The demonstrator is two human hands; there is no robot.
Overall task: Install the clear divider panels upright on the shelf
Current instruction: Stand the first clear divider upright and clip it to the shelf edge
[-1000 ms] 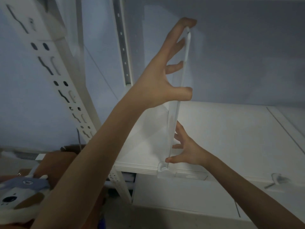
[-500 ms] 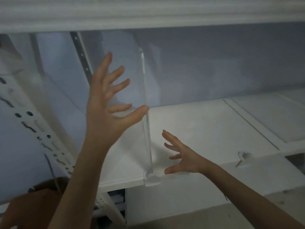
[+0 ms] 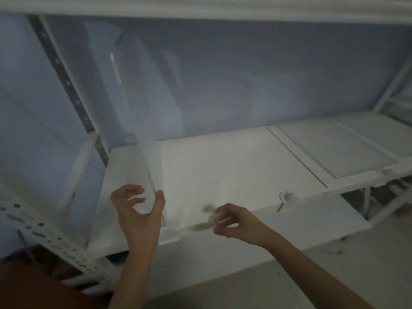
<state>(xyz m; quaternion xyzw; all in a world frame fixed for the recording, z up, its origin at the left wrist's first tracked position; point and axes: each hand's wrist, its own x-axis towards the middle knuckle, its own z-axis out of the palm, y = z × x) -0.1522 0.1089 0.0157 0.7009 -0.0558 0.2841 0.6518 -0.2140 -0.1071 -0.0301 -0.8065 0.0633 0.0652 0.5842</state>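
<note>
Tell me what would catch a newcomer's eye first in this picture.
Probably the two bare hands low in the middle: the left hand curled at the foot of a clear divider panel that stands upright on the white shelf, and the right hand loosely open at the shelf's front edge. Next, a small clear clip further right on that edge.

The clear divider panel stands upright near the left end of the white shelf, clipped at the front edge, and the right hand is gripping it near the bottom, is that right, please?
Not quite. In the head view the left hand is at the clear divider panel near its bottom, thumb against it. The right hand is apart from it, in front of the white shelf. The rest holds: upright, near the left end, clipped at the front.
</note>
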